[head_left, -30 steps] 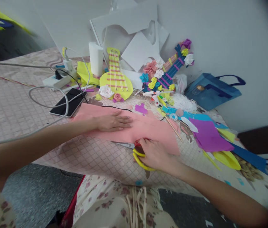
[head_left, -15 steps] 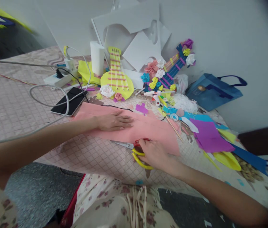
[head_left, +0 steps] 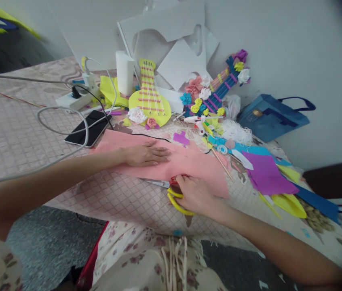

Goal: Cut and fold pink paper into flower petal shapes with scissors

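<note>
A long sheet of pink paper (head_left: pixel 195 161) lies across the quilted table cover. My left hand (head_left: pixel 146 154) rests flat on its middle with the fingers stretched out. At the sheet's near edge my right hand (head_left: pixel 195 194) is closed on a pair of scissors (head_left: pixel 180 207) with yellow and red handles. The blades point left along the paper's near edge and are partly tucked under it. How far apart the blades are, I cannot tell.
Behind the sheet stand a yellow paper lute (head_left: pixel 149 101) and a blue flowered one (head_left: pixel 219 93). A tablet (head_left: pixel 89 128) and a power strip (head_left: pixel 77 101) with cables lie left. Purple paper (head_left: pixel 271 173), scraps and a glue gun (head_left: pixel 199 125) are right, near a blue bag (head_left: pixel 272 117).
The scissors and my right hand have shifted very slightly left and up along the sheet's near edge. My left hand stays in place on the paper.
</note>
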Available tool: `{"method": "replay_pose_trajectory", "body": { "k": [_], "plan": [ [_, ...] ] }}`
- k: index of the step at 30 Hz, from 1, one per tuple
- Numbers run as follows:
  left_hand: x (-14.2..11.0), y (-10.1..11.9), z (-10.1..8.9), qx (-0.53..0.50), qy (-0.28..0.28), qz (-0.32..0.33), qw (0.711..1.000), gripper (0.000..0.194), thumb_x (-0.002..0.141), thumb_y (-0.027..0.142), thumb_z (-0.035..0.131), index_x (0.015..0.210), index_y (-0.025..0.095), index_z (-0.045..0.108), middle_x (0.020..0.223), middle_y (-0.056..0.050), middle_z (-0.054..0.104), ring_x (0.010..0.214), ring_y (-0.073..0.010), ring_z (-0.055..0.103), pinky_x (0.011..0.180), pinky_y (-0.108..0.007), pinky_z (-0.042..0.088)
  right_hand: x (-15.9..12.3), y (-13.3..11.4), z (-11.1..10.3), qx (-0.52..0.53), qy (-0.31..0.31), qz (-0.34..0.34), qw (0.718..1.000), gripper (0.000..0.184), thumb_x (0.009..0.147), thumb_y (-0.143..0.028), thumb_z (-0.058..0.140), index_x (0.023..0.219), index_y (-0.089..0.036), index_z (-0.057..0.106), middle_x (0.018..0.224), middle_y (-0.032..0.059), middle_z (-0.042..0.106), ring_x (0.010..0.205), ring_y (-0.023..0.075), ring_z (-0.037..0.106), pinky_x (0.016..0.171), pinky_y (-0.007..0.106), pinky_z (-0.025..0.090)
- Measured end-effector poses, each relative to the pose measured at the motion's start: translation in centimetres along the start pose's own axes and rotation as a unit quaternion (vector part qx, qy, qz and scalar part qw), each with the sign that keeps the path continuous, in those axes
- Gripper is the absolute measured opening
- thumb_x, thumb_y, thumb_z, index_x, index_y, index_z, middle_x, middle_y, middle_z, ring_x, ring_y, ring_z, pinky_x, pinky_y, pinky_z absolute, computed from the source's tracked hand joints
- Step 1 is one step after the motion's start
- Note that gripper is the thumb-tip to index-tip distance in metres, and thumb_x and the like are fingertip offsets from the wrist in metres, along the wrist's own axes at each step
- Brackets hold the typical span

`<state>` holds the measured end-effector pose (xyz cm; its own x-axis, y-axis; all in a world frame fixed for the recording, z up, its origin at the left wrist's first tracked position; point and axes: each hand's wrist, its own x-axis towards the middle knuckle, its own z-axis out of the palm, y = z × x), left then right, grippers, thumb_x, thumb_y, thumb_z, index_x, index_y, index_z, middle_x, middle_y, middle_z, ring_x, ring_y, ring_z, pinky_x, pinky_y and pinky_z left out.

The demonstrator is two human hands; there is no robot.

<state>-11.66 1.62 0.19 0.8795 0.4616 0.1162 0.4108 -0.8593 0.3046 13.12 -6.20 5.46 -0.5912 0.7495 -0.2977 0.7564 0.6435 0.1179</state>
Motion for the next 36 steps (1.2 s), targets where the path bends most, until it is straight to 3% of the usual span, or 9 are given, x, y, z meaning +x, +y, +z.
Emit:
{"method": "replay_pose_trajectory", "body": {
  "k": [9, 17, 24, 31, 36],
  "plan": [
    [-0.2, 0.3, -0.1, -0.031, 0.036, 0.012, 0.999, 0.044, 0.096, 0.029, 0.031, 0.14, 0.023, 0.033, 0.148, -0.003, 0.029, 0.137, -0.0206, 0.024, 0.112, -0.043, -0.001, 0.9, -0.8, -0.1, -0.005, 0.018, -0.018, 1.0, 0.047, 0.082, -0.057, 0.046, 0.101, -0.014, 0.051, 0.089, 0.0145, 0.067, 0.081, 0.0272, 0.064, 0.064, 0.03, 0.044],
    [0.0, -0.3, 0.2, -0.019, 0.007, 0.001, 1.0, 0.047, 0.095, 0.034, 0.03, 0.142, 0.03, 0.028, 0.149, 0.0, 0.025, 0.138, -0.0173, 0.019, 0.113, -0.042, -0.004, 0.9, -0.3, 0.2, -0.024, 0.006, -0.039, 0.999, 0.041, 0.084, -0.05, 0.048, 0.104, -0.015, 0.052, 0.085, 0.0119, 0.068, 0.077, 0.0251, 0.065, 0.06, 0.029, 0.042],
    [-0.1, 0.1, -0.1, 0.01, 0.0, 0.006, 1.0, 0.047, 0.096, 0.033, 0.026, 0.142, 0.023, 0.029, 0.149, -0.004, 0.025, 0.138, -0.0169, 0.019, 0.113, -0.039, -0.004, -0.6, 0.6, 0.8, -0.002, 0.032, -0.02, 0.999, 0.039, 0.078, -0.051, 0.054, 0.095, -0.016, 0.054, 0.087, 0.0106, 0.068, 0.08, 0.0263, 0.064, 0.063, 0.031, 0.043],
    [0.1, 0.1, -0.8, -0.024, 0.014, -0.017, 0.999, 0.05, 0.095, 0.035, 0.031, 0.143, 0.025, 0.024, 0.149, -0.004, 0.027, 0.137, -0.0176, 0.023, 0.113, -0.04, 0.004, -3.0, 4.0, 1.7, 0.055, 0.089, -0.063, 0.992, 0.032, 0.078, -0.043, 0.056, 0.095, -0.016, 0.055, 0.09, 0.0077, 0.066, 0.087, 0.023, 0.062, 0.073, 0.031, 0.042],
    [0.1, -1.2, -1.0, 0.033, 0.061, -0.078, 0.995, 0.041, 0.093, 0.031, 0.036, 0.133, 0.022, 0.044, 0.146, -0.006, 0.035, 0.134, -0.0215, 0.03, 0.111, -0.041, 0.017, -3.3, 9.6, 3.5, 0.116, 0.181, 0.031, 0.976, 0.026, 0.08, -0.032, 0.051, 0.102, -0.018, 0.051, 0.099, 0.0064, 0.065, 0.086, 0.0192, 0.062, 0.074, 0.03, 0.043]
  ]
}}
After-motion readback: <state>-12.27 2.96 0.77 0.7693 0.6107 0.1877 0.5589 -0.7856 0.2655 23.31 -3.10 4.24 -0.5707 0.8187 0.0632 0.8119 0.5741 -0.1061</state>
